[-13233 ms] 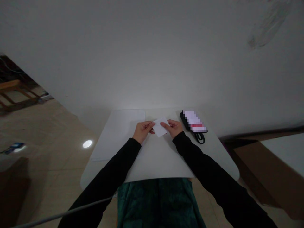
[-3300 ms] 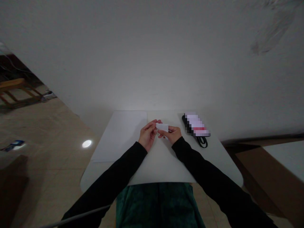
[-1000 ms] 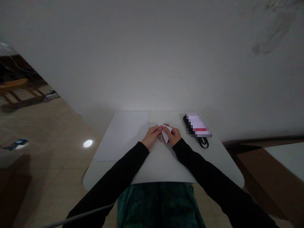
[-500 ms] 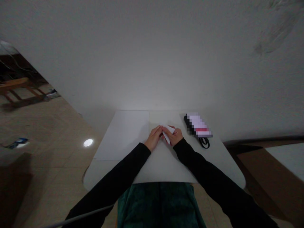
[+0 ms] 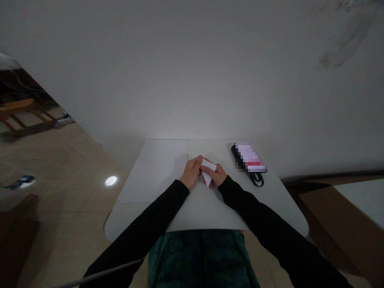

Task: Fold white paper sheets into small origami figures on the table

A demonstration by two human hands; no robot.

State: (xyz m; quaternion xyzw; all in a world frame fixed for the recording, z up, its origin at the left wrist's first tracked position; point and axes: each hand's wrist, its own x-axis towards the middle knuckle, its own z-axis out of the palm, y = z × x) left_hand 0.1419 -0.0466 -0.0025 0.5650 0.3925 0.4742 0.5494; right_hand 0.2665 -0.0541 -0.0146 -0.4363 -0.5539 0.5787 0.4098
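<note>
Between my two hands, above the middle of the white table [image 5: 210,216], is a small piece of folded white paper [image 5: 209,165]. My left hand [image 5: 191,171] pinches its left end, thumb on top. From the right, my right hand [image 5: 216,174] grips the paper with its thumb pressed across the face and its fingers underneath. A pointed white flap hangs below that thumb. The fingers hide part of the folds. Left of my hands, a large white sheet [image 5: 159,168] lies flat on the table.
At the table's right back lies a phone-like object with a blurred screen [image 5: 250,158] on a black case with a strap loop [image 5: 257,179]. A pale wall [image 5: 192,80] rises behind the table. Cardboard [image 5: 339,216] stands at the right, a wooden stool [image 5: 21,108] far left.
The folded paper has turned in my hands, its broad face now showing more. My left thumb has lifted a little, and my right hand has shifted slightly left and down.
</note>
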